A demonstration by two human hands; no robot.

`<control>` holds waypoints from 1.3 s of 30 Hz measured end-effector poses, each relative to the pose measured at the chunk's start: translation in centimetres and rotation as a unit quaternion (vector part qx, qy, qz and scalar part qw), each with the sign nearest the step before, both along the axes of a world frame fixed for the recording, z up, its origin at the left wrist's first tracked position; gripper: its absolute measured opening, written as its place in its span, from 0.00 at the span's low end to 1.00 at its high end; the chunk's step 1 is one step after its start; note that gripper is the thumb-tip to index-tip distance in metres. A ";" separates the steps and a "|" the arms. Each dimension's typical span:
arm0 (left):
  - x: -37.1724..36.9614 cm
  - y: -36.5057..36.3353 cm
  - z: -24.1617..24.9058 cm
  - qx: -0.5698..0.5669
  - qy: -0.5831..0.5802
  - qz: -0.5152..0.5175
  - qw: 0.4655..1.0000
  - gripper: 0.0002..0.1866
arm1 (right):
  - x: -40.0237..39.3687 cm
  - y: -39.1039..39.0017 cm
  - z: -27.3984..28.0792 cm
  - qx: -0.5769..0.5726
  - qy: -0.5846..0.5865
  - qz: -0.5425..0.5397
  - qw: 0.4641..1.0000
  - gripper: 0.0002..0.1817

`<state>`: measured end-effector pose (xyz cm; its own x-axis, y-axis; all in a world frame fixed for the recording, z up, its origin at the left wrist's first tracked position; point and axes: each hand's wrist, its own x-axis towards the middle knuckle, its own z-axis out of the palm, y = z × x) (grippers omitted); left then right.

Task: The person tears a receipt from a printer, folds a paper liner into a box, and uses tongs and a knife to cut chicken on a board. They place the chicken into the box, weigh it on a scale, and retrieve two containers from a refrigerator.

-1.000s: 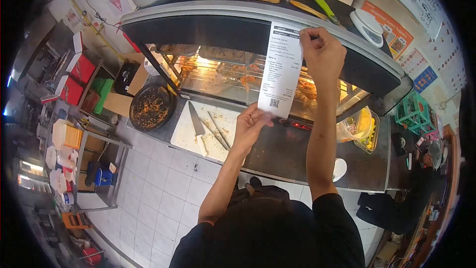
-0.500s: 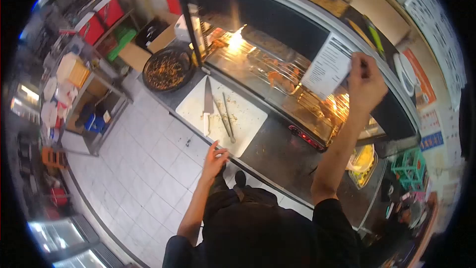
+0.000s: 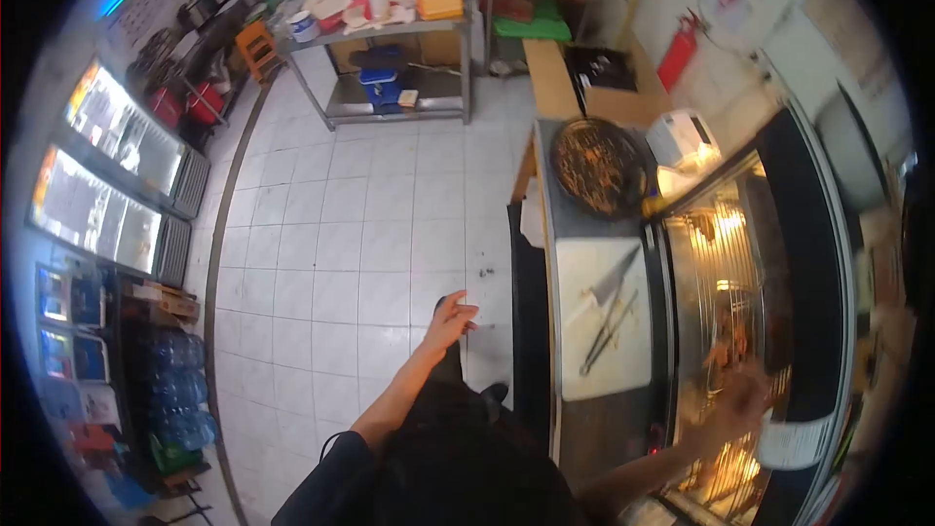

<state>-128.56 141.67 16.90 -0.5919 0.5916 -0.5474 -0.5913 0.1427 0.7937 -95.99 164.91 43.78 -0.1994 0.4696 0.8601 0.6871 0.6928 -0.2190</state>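
My left hand (image 3: 449, 322) hangs over the tiled floor, open, its fingers loosely apart and nothing in them. Out over the lit glass food cabinet (image 3: 726, 273), my right hand (image 3: 742, 397) is smeared by motion, so its fingers do not show clearly. A printed white paper (image 3: 797, 442) lies against the cabinet's dark upper edge, just beyond the right hand. On the counter, a white cutting board (image 3: 606, 331) bears a knife (image 3: 614, 276) and metal tongs (image 3: 606, 336) among food scraps. Neither hand touches these tools.
A dark round pan (image 3: 597, 166) of browned food stands past the board. A metal shelf table (image 3: 390, 29) is at the back, near a red fire extinguisher (image 3: 678, 51). Glass-door fridges (image 3: 107, 185) and large water bottles (image 3: 180, 390) line the left.
My view has swung left, bringing the fridges and more floor into sight. The right hand has moved from one side of the paper to the other. The left hand remains open.
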 end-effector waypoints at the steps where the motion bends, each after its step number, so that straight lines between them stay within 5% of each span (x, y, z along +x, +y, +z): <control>1: -1.1 1.3 0.3 0.016 0.032 -0.024 0.999 0.30 | -5.5 -0.4 -1.8 -0.180 0.006 0.009 0.984 0.09; 2: -2.6 2.5 0.3 0.031 0.067 -0.046 0.996 0.29 | -9.9 -0.9 -3.6 -0.344 -0.008 0.094 0.934 0.10; 4: -6.1 4.1 -0.6 0.070 0.161 -0.072 0.982 0.27 | -17.0 -0.2 -9.0 -0.407 -0.101 0.251 0.872 0.14; 7: -12.4 4.4 1.5 0.108 0.156 -0.057 0.980 0.25 | -26.7 -1.5 -14.7 -0.577 -0.169 0.294 0.743 0.20; 11: -22.1 3.1 3.8 0.052 0.141 -0.053 0.987 0.24 | -39.2 -1.5 -16.6 -0.530 -0.294 0.422 0.674 0.23; 14: -29.2 2.9 4.3 0.065 0.150 -0.016 0.986 0.22 | -48.3 -0.4 -13.3 -0.569 -0.257 0.451 0.638 0.23; 20: -46.8 8.2 0.7 0.095 0.107 0.049 0.989 0.18 | -67.8 8.5 -15.3 -0.490 -0.236 0.411 0.731 0.18; 22: -52.0 10.5 -0.5 0.073 0.109 0.033 0.991 0.17 | -74.7 12.4 -17.2 -0.511 -0.103 0.393 0.757 0.16; 25: -60.8 14.7 -0.1 0.089 0.145 -0.013 0.985 0.17 | -87.0 18.0 -15.9 -0.401 -0.130 0.363 0.831 0.11; 27: -66.6 17.3 2.5 0.032 0.215 -0.049 0.975 0.23 | -96.4 20.6 -13.6 -0.425 -0.049 0.352 0.833 0.10; 30: -74.1 21.5 5.3 -0.035 0.363 -0.075 0.928 0.35 | -110.2 25.5 -12.9 -0.311 0.005 0.384 0.869 0.10; 32: -79.1 25.3 5.2 -0.036 0.425 -0.059 0.903 0.41 | -118.3 28.7 -13.3 -0.349 -0.010 0.413 0.841 0.14; 34: -84.0 29.0 4.6 -0.039 0.497 -0.050 0.866 0.46 | -125.2 31.6 -16.7 -0.324 -0.132 0.307 0.885 0.21; 36: -88.3 33.1 4.5 -0.015 0.646 -0.020 0.763 0.53 | -127.9 32.4 -17.4 -0.364 -0.201 0.282 0.864 0.21; 37: -89.8 34.8 4.7 0.002 0.586 -0.032 0.810 0.56 | -129.0 33.0 -17.8 -0.407 -0.274 0.263 0.831 0.22; 39: -93.1 38.4 4.8 0.010 0.590 -0.028 0.807 0.57 | -129.9 34.6 -19.2 -0.407 -0.268 0.279 0.827 0.19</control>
<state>-221.70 180.10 21.70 -0.6666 0.6372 0.3868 0.5839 0.1238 0.8023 -225.86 199.49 24.57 -0.8312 0.5556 0.0214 0.4593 0.7077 -0.5369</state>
